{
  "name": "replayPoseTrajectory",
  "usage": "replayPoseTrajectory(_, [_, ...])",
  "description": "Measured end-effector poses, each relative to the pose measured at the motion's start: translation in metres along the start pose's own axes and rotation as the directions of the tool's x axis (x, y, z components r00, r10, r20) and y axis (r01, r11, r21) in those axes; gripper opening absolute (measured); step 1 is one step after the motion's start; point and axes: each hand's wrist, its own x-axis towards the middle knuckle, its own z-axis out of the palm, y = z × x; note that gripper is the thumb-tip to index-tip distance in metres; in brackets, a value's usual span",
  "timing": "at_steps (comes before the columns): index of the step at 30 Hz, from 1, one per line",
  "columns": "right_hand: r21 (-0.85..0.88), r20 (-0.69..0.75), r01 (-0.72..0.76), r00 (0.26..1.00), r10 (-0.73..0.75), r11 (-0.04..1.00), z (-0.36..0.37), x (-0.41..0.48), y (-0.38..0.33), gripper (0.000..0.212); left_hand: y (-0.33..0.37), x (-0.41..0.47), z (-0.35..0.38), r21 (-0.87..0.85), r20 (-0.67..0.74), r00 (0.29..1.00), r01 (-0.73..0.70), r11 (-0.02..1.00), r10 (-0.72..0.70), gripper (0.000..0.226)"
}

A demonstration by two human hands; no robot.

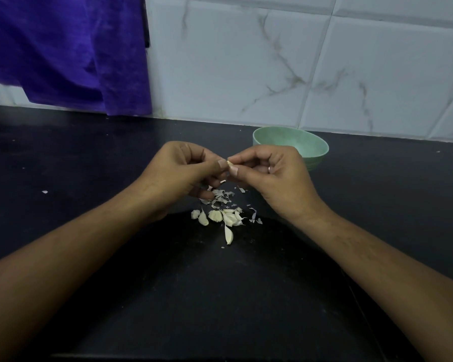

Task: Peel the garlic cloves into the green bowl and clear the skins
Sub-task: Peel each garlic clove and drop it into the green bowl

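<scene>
Both hands are hovering over the middle of the black counter (89,158), working one garlic clove (230,165) between them. The left hand (183,171) is pinching it with thumb and forefinger, and the right hand (275,173) is pinching it from the other side, so both grips are closed on that same clove. The other fingers are curling in underneath. Hardly any of the clove is showing past the fingertips, so it's hard to say how much skin is on it.

The green bowl (311,147) is sitting just behind the right hand, close to the back edge where the counter is meeting the tiled wall (298,61). The hand is covering its near side, so what's lying in the bottom can't be made out. Right below the hands, torn skins (221,195) are lying scattered, and just nearer the person a small bunch of unpeeled cloves (225,218) is sitting with one clove off on its own at the front. One stray flake (45,192) is lying well apart to the left.

There are wide bare stretches of counter on both sides of the forearms. A purple cloth (63,48) is hanging down over the back left corner and hiding the wall there. A ring (269,169) is showing on the right hand. The near part of the counter is sitting in deep shadow, and its front edge is barely readable at the bottom.
</scene>
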Motion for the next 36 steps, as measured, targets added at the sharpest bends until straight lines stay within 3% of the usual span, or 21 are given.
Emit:
replayPoseTrajectory(11, [0.022,0.020,-0.018,1.000,0.018,1.000,0.003,-0.002,0.000,0.012,0.000,-0.001,0.006,0.045,-0.058,0.997,-0.044,0.998,0.047,0.021])
replayPoseTrajectory(18, [0.188,0.035,-0.121,0.993,0.116,0.975,0.007,-0.002,-0.003,0.012,-0.005,0.003,0.004,0.096,-0.094,0.992,-0.079,0.992,0.088,0.021])
replayPoseTrajectory(24, [0.389,0.022,-0.233,0.970,0.244,0.891,0.003,0.000,-0.009,0.014,-0.007,0.004,-0.002,0.206,-0.099,0.992,-0.055,0.977,0.077,0.016])
replayPoseTrajectory(31, [0.260,0.026,-0.255,0.966,0.257,0.932,0.001,-0.002,-0.005,0.013,-0.007,0.004,-0.004,0.254,-0.087,0.983,-0.134,0.958,0.161,0.027])
replayPoseTrajectory(36, [0.204,0.029,-0.219,0.976,0.217,0.954,0.002,-0.002,-0.005,0.013,-0.008,0.005,-0.007,0.231,-0.049,0.985,-0.147,0.962,0.163,0.009])
